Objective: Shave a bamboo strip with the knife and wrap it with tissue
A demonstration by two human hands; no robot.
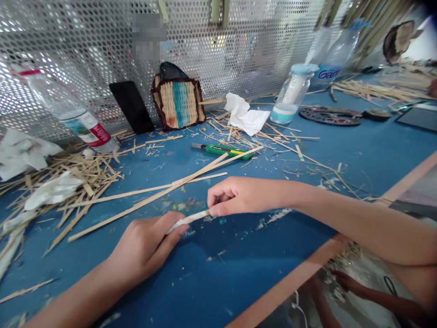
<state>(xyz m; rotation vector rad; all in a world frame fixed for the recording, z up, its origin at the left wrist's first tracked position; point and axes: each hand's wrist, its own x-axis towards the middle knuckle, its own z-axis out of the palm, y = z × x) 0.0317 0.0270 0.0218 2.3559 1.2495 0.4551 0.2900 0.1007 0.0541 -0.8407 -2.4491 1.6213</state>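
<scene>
Bamboo strip (189,219) spans the gap between both hands — pinched at one end by the left hand (146,248), at the other by the right hand (239,196) — over the blue bench (218,278), beyond them a green utility knife (223,151).

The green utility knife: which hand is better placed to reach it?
Probably the right hand: it sits closer to the green utility knife, with only loose bamboo strips between. The left hand is farther off. Both pinch the white-wrapped strip.
</scene>
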